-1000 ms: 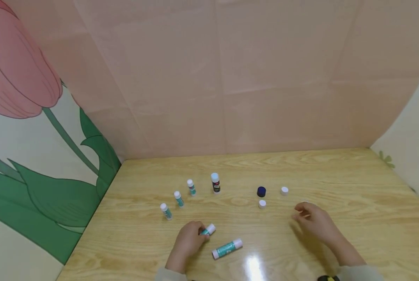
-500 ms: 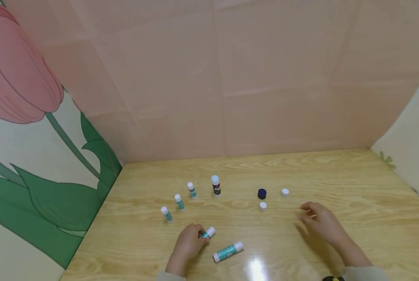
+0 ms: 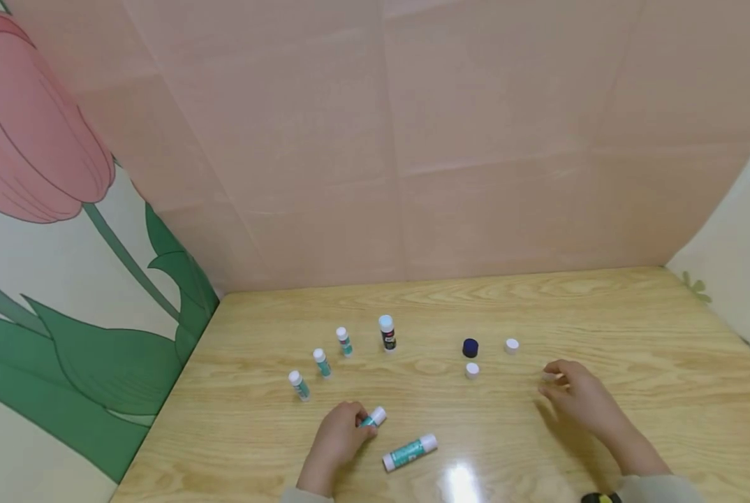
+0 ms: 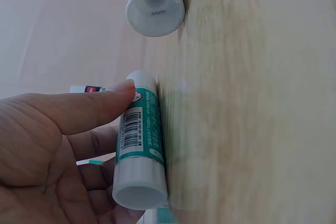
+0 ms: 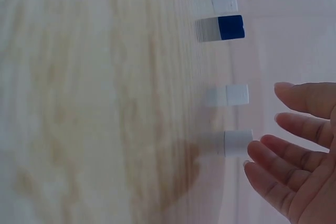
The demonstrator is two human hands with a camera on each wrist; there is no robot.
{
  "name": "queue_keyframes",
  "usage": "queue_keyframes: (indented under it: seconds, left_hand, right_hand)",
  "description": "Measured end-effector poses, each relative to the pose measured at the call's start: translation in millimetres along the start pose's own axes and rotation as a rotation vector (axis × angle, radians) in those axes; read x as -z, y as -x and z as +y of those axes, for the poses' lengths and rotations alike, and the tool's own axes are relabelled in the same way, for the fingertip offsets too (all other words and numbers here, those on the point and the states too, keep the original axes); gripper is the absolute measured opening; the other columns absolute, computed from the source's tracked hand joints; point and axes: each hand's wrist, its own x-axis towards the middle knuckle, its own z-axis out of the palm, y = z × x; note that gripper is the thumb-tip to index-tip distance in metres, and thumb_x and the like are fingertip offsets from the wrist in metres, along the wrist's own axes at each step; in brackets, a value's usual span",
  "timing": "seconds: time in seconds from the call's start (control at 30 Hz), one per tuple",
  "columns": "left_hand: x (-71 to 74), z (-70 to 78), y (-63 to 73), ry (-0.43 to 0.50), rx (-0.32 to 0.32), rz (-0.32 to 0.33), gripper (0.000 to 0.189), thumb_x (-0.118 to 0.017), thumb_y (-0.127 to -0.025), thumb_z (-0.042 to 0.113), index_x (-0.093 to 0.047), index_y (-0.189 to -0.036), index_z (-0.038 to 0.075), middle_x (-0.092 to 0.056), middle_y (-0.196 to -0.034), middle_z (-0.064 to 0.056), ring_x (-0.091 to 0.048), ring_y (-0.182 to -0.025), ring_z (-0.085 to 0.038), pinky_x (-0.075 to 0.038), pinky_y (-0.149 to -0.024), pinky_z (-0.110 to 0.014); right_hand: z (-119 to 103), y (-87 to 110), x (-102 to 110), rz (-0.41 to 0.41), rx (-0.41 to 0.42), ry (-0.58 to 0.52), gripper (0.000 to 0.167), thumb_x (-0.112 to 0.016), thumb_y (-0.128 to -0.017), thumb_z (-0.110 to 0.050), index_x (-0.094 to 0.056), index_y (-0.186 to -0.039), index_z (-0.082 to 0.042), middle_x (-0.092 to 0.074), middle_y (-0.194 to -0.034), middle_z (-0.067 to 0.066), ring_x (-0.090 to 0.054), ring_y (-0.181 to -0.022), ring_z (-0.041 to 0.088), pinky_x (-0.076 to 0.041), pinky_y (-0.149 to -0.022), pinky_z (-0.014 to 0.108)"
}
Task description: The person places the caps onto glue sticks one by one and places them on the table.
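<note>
My left hand (image 3: 340,433) pinches a small green-and-white glue stick (image 4: 139,135) that lies on the table, thumb on its label side. A larger glue stick (image 3: 409,453) lies just right of that hand. My right hand (image 3: 582,402) is held over the right side, fingers spread and relaxed, holding nothing. Beside its fingertips stands a white cap (image 5: 238,143), mostly covered by the hand in the head view. A second white cap (image 3: 512,346), a navy cap (image 3: 471,348) and another white cap (image 3: 472,370) stand to its left.
Three small glue sticks (image 3: 322,363) stand upright in a slanting row at left. A taller dark-labelled glue stick (image 3: 387,334) stands to their right. The wooden table (image 3: 413,398) meets a pink backdrop (image 3: 406,175) behind. A dark and yellow object (image 3: 601,497) shows by the right sleeve.
My right hand has shifted slightly right, with its fingers now by the white cap. The left hand keeps its grip on the small glue stick. The head view has tilted a little.
</note>
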Motion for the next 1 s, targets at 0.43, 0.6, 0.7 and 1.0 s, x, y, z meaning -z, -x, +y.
queue_keyframes:
  seconds: [0.43, 0.6, 0.7, 1.0]
  left_hand:
    - [5.0, -2.0, -0.4, -0.002, 0.019, 0.006, 0.029, -0.065, -0.075, 0.028, -0.059, -0.088, 0.002, -0.047, -0.071, 0.002, -0.045, -0.064, -0.013, -0.039, -0.056, -0.029]
    - [6.7, -5.7, 1.4, 0.011, 0.017, 0.016, 0.030, -0.063, -0.077, 0.028, -0.058, -0.090, 0.002, -0.047, -0.072, 0.001, -0.046, -0.065, -0.014, -0.041, -0.057, -0.030]
    - [8.2, -8.8, 2.3, 0.017, 0.032, 0.021, 0.027, -0.061, -0.078, 0.027, -0.058, -0.090, 0.003, -0.047, -0.072, 0.001, -0.045, -0.065, -0.014, -0.041, -0.057, -0.030]
    - [13.5, -19.8, 5.2, 0.007, 0.059, 0.070, 0.029, -0.060, -0.079, 0.030, -0.058, -0.088, 0.002, -0.049, -0.072, 0.001, -0.045, -0.065, -0.014, -0.040, -0.056, -0.030]
  right_hand:
    - [3, -2.7, 1, -0.035, -0.002, -0.005, 0.040, -0.063, -0.077, -0.011, -0.048, -0.107, 0.012, -0.049, -0.101, 0.029, -0.051, -0.084, 0.041, -0.044, -0.064, 0.048]
    - [3, -2.7, 1, -0.060, -0.015, -0.003, 0.042, -0.063, -0.078, -0.013, -0.047, -0.109, 0.011, -0.047, -0.104, 0.030, -0.050, -0.086, 0.042, -0.044, -0.065, 0.048]
    - [3, -3.2, 0, -0.063, -0.015, 0.007, 0.042, -0.063, -0.078, -0.012, -0.047, -0.109, 0.011, -0.046, -0.105, 0.031, -0.050, -0.085, 0.042, -0.045, -0.065, 0.048]
    - [3, -3.4, 2, -0.090, -0.021, 0.024, 0.044, -0.062, -0.079, -0.016, -0.047, -0.111, 0.010, -0.044, -0.107, 0.029, -0.049, -0.086, 0.040, -0.045, -0.061, 0.044]
